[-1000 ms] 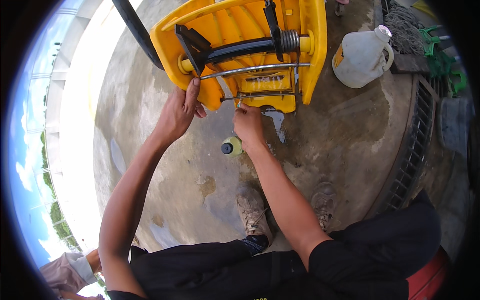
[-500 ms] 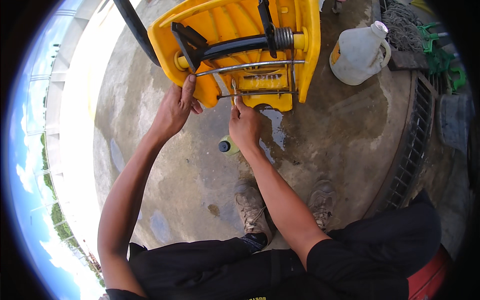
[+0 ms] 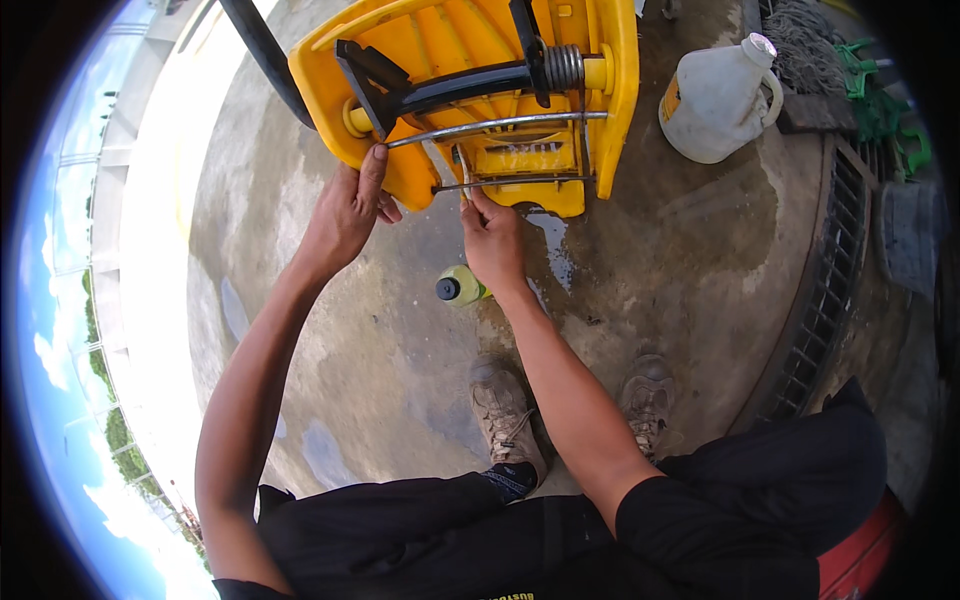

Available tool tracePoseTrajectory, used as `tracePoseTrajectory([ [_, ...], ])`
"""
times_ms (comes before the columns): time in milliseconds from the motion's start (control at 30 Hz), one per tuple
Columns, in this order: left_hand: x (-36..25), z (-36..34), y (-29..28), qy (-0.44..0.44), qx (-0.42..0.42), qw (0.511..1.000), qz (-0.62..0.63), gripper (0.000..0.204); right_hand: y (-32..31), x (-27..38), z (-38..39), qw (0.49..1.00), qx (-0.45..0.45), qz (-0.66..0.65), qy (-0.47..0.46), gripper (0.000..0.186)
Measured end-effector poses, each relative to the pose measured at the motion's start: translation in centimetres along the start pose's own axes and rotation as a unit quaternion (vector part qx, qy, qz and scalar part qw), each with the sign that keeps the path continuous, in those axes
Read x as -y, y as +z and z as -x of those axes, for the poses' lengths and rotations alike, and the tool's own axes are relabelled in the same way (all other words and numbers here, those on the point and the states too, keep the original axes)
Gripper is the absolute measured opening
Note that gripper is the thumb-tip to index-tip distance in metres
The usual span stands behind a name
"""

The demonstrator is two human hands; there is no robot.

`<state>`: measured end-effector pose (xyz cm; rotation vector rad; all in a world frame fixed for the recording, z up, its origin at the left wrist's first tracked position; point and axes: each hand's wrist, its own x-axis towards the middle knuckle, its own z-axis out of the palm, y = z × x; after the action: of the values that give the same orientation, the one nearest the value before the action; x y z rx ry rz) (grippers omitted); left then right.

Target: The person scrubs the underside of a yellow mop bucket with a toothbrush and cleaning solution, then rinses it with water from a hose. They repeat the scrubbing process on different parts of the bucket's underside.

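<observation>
Yellow mop wringer (image 3: 480, 90) tipped on wet concrete (image 3: 660, 260). Left hand (image 3: 345, 212) clasps its lower left edge, thumb up the side. Right hand (image 3: 492, 240) pinches a thin tool (image 3: 464, 172) against 1 of 2 metal rods (image 3: 500, 124). The tool may slip off the rod toward the fingers. A small bottle (image 3: 458, 288) below the wringer and a white jug (image 3: 718, 100) to its right crowd the open floor.

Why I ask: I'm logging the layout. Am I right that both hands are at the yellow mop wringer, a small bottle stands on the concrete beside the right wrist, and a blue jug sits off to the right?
Not quite: the jug is white, not blue, as the head view shows. The rest holds: left hand and right hand are at the yellow mop wringer, and the small bottle stands on the concrete beside the right wrist.
</observation>
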<state>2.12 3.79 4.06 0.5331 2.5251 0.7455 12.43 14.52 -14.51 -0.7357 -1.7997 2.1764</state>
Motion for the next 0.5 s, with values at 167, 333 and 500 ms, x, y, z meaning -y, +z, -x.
tracePoseTrajectory([
  [167,0.1,2.0,-0.8,0.005,0.063,0.997,-0.038,0.061,-1.8,0.2,0.5,0.978,-0.040,0.205,-0.003,0.039],
  [333,5.1,5.4,0.9,0.000,0.152,0.985,-0.081,0.063,-2.2,-0.4,0.0,0.972,-0.037,0.231,-0.022,0.039],
  [500,9.6,7.7,7.6,-0.038,0.156,0.987,-0.026,0.096,-0.8,2.2,1.4,0.989,0.008,0.138,0.047,0.039],
])
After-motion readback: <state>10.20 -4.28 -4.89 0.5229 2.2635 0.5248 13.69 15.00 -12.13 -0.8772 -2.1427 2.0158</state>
